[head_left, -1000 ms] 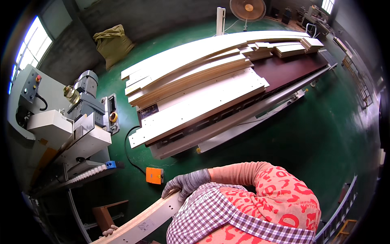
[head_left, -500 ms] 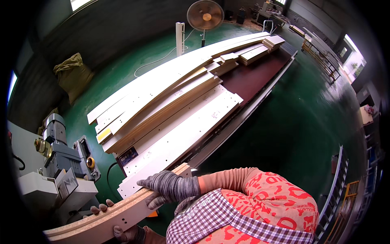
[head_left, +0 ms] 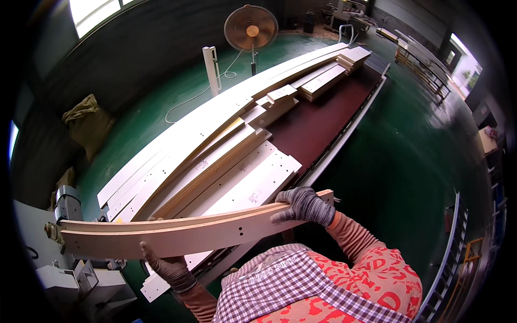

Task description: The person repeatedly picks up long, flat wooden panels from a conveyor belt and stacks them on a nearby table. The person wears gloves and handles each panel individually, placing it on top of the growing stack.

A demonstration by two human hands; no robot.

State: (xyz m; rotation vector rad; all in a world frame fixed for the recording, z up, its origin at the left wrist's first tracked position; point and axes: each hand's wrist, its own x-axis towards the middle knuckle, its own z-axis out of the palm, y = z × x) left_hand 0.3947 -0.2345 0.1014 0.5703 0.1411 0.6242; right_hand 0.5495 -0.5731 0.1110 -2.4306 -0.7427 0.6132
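Observation:
Held up in front of me is a long curved white panel piece (head_left: pixel 194 236), with a raw wood-coloured edge that shows a line along it, as if two boards lie together. Its face has small dark holes. My left hand (head_left: pixel 169 269), in a dark fingerless glove, grips it from below near its left part, some fingertips just showing over the top edge. My right hand (head_left: pixel 301 207), in a grey striped glove, is closed around its right end. Behind it, stacked white boards (head_left: pixel 226 153) of differing lengths, some curved, lie along a long dark red conveyor bed (head_left: pixel 328 121).
A grey motor unit (head_left: pixel 69 202) and white machine housings (head_left: pixel 102 285) stand at the left. Beyond the boards are a pedestal fan (head_left: pixel 251 31) and a white post (head_left: pixel 211 70). A sack (head_left: pixel 89 124) leans by the wall; a metal rail frame (head_left: pixel 449 242) lies right.
The curved panel has risen and swung away from my body, now nearly level across the boards' near end. Both hands moved with it, the right one rightward and the left one upward.

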